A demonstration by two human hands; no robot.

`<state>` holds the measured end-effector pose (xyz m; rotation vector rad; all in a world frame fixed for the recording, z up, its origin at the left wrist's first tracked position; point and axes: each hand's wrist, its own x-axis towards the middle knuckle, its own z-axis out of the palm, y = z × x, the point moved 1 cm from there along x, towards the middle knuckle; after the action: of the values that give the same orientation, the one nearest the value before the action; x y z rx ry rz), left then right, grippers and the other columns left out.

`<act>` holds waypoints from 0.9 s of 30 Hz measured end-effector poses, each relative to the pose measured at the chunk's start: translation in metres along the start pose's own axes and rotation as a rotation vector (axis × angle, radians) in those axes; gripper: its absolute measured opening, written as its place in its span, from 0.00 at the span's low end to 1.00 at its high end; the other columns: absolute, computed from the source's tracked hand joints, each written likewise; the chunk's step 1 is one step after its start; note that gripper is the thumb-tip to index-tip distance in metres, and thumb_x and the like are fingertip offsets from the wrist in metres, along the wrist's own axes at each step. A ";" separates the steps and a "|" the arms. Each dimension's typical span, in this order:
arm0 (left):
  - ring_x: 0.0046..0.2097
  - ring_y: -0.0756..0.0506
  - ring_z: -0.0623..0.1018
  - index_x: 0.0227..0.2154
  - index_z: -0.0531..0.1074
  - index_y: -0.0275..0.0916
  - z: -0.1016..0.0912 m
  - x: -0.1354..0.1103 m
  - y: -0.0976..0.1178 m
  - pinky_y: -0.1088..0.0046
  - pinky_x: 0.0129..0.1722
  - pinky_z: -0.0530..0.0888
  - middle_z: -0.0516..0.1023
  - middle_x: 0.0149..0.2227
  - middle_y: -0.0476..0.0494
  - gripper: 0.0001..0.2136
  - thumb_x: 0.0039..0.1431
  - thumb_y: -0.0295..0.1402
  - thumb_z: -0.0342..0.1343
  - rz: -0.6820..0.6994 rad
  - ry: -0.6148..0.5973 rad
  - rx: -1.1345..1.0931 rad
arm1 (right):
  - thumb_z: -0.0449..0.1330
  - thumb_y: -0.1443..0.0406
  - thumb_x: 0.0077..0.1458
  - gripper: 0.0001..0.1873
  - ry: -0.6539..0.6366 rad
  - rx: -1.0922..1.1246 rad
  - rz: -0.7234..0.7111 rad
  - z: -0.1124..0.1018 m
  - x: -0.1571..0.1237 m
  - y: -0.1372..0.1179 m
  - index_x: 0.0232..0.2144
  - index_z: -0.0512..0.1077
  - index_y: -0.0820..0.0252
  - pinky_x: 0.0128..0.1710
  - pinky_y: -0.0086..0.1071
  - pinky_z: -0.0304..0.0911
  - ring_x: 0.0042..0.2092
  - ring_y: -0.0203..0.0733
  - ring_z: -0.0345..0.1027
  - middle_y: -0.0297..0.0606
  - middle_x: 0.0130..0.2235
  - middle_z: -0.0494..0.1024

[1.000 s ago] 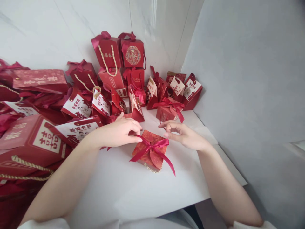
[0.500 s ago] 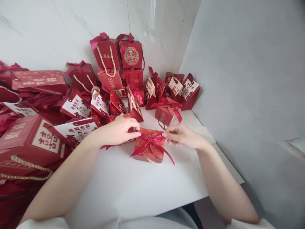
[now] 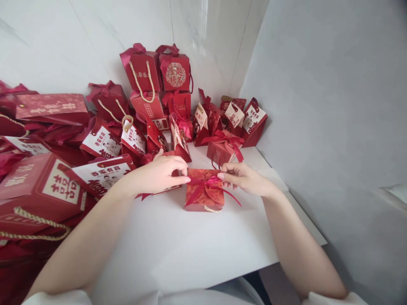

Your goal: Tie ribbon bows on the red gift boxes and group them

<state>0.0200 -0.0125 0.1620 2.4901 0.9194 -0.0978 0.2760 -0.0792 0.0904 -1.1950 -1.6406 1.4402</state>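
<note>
Ribbon pinched on a small box
On the white desk (image 3: 178,245) the box (image 3: 203,199) is set upright between both hands; its ribbon (image 3: 206,184) is pinched at the bow by the left hand (image 3: 159,173) and right hand (image 3: 244,178), each grip closed tight. Red bags (image 3: 152,84) are piled behind.

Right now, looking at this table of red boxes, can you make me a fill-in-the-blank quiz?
The small red box stands on a table whose top is ____.
The left hand and the right hand both pinch that box's ____.
The big box with the rope handle lies on the person's ____ side.
Missing words: white; ribbon; left.
</note>
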 end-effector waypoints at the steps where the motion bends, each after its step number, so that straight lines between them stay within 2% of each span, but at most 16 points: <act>1: 0.48 0.45 0.72 0.30 0.71 0.40 0.000 0.000 0.000 0.48 0.66 0.39 0.75 0.43 0.49 0.14 0.64 0.44 0.50 0.000 -0.012 0.007 | 0.59 0.50 0.60 0.21 -0.001 -0.006 0.000 -0.001 0.000 0.000 0.27 0.65 0.60 0.26 0.27 0.59 0.27 0.31 0.62 0.30 0.26 0.69; 8: 0.48 0.46 0.72 0.29 0.71 0.40 -0.001 -0.001 -0.002 0.50 0.66 0.42 0.73 0.48 0.49 0.13 0.65 0.40 0.49 0.045 -0.054 0.010 | 0.59 0.51 0.61 0.20 0.005 -0.094 -0.018 -0.002 -0.005 -0.005 0.26 0.64 0.58 0.25 0.27 0.56 0.27 0.31 0.58 0.28 0.25 0.66; 14: 0.53 0.43 0.70 0.28 0.71 0.40 -0.002 0.000 -0.002 0.55 0.62 0.55 0.70 0.54 0.46 0.11 0.64 0.38 0.50 0.041 -0.074 0.019 | 0.59 0.52 0.61 0.18 0.002 -0.129 -0.001 -0.004 -0.006 -0.008 0.26 0.64 0.58 0.26 0.26 0.58 0.28 0.32 0.58 0.28 0.25 0.64; 19: 0.55 0.41 0.69 0.28 0.72 0.40 -0.002 0.000 -0.002 0.57 0.60 0.59 0.69 0.55 0.46 0.11 0.63 0.38 0.51 0.028 -0.081 0.031 | 0.59 0.51 0.60 0.19 -0.010 -0.124 0.026 -0.004 -0.005 -0.006 0.26 0.64 0.58 0.26 0.28 0.60 0.28 0.34 0.60 0.29 0.26 0.65; 21: 0.54 0.41 0.70 0.31 0.72 0.41 -0.001 -0.002 -0.002 0.57 0.60 0.61 0.70 0.53 0.46 0.11 0.63 0.41 0.51 0.015 -0.050 0.034 | 0.58 0.51 0.60 0.19 0.053 -0.156 -0.009 -0.003 -0.004 -0.007 0.26 0.65 0.57 0.28 0.30 0.62 0.29 0.35 0.62 0.30 0.26 0.67; 22: 0.54 0.41 0.70 0.34 0.72 0.42 -0.001 -0.002 -0.002 0.58 0.59 0.62 0.70 0.53 0.46 0.10 0.62 0.42 0.52 -0.003 -0.014 0.025 | 0.59 0.51 0.60 0.18 0.127 -0.200 -0.055 -0.002 -0.004 -0.009 0.28 0.66 0.57 0.31 0.32 0.63 0.30 0.37 0.64 0.31 0.27 0.69; 25: 0.53 0.41 0.70 0.46 0.70 0.46 0.002 -0.001 0.003 0.59 0.56 0.66 0.68 0.53 0.45 0.14 0.61 0.44 0.55 -0.024 0.125 -0.049 | 0.61 0.55 0.59 0.12 0.406 -0.429 -0.312 0.008 -0.008 -0.020 0.38 0.69 0.57 0.44 0.39 0.64 0.42 0.43 0.67 0.38 0.39 0.74; 27: 0.54 0.42 0.70 0.46 0.71 0.46 0.006 0.002 0.008 0.61 0.57 0.66 0.68 0.54 0.45 0.13 0.61 0.42 0.55 0.041 0.168 -0.100 | 0.63 0.57 0.58 0.14 0.467 -0.571 -0.482 0.022 -0.012 -0.027 0.43 0.69 0.57 0.49 0.42 0.62 0.46 0.46 0.66 0.41 0.44 0.73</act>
<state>0.0270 -0.0197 0.1596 2.4504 0.9158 0.1689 0.2552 -0.0986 0.1139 -1.1908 -1.8680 0.3627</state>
